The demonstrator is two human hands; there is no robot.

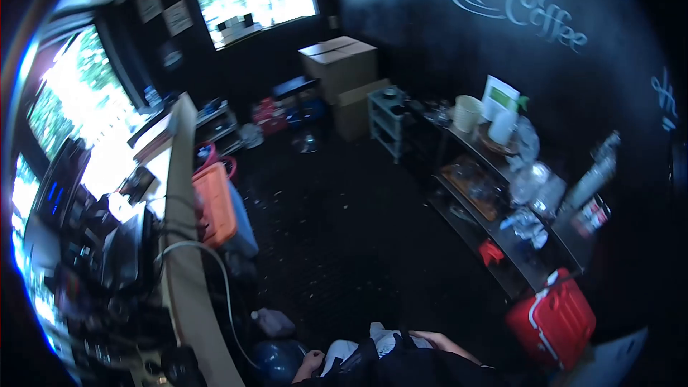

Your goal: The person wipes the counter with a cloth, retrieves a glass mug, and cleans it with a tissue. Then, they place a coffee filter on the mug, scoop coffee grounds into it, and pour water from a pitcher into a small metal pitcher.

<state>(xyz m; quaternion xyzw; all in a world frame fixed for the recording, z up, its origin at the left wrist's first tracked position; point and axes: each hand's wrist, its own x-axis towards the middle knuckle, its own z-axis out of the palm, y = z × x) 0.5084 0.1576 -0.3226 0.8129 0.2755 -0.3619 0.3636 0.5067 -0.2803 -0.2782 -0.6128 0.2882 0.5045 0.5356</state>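
At the bottom edge, my left hand (309, 364) is low by my body, its fingers curled in; what they hold, if anything, does not show. Just left of it sits a dark blue rounded object (278, 360). White cloth (340, 353) with dark straps across it lies between my hands, close against my front. My right hand (427, 337) reaches in from the right to the edge of this cloth, its fingertips hidden behind dark fabric.
A long counter (188, 287) with machines runs along the left. Below it stand an orange-lidded bin (213, 201) and a pale jug (274, 322). Dark shelves (466, 226) with bags and cups line the right, near a red cooler (555, 322). Cardboard boxes (340, 64) stand at the back.
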